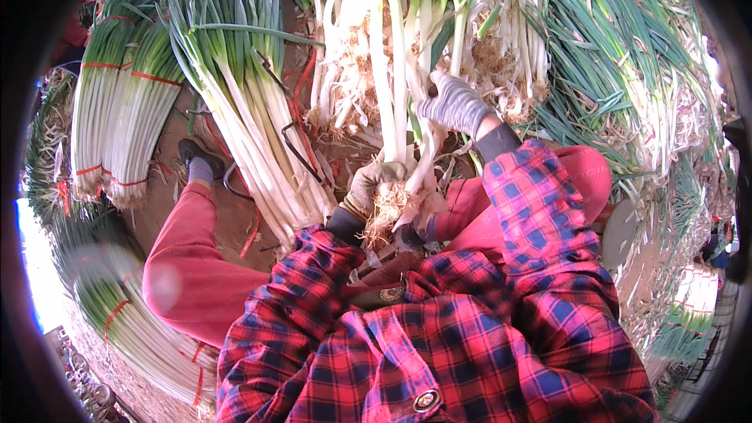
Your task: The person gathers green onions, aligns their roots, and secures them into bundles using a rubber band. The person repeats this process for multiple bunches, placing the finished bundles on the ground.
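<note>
My left hand point(376, 185), in a dirty knit glove, is closed around the lower ends of a few green onion stalks point(395, 123), just above their roots. My right hand point(455, 106), in a striped grey glove, grips the white stems of stalks point(420, 70) higher up, where outer leaves hang loose. Beside my left forearm leans a pile of cleaned green onions point(252, 147), resting on a bent black metal rod frame point(299, 150). Unpeeled green onions with brown roots point(358, 64) stand in front of my hands.
Bundles of green onions point(120, 117) tied with red bands lie at the left, with another tied bundle point(141, 329) lower left. A large heap of green onions point(623, 59) fills the right. Peeled leaf scraps and red ties point(252, 235) litter the soil between my legs.
</note>
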Tool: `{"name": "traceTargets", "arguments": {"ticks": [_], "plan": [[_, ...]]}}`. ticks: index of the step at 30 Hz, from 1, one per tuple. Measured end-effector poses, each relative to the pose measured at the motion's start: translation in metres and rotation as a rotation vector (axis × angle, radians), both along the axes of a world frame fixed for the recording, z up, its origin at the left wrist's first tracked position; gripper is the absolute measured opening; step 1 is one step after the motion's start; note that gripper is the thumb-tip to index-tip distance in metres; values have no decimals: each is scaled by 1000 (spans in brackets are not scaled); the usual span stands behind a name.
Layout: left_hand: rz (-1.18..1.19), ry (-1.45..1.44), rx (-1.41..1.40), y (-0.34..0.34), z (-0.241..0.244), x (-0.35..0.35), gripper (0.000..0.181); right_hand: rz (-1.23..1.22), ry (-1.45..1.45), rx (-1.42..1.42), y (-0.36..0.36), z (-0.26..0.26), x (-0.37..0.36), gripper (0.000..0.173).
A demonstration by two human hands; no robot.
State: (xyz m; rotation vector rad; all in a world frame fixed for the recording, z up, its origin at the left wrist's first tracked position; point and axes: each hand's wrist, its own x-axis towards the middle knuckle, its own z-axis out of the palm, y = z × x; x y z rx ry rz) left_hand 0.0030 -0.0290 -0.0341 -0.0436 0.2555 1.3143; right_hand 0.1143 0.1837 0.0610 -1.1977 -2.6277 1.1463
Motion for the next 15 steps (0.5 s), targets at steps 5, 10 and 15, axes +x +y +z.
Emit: {"name": "traceTargets", "arguments": {"ticks": [5, 10, 15], "plan": [[192, 294, 229, -13, -19, 2, 8, 174, -441, 302, -42, 14, -26, 84], [61, 160, 252, -6, -31, -6, 13, 139, -428, 242, -40, -14, -21, 84], [36, 47, 281, 0, -21, -3, 16, 225, -265, 290, -27, -32, -16, 53]]}}
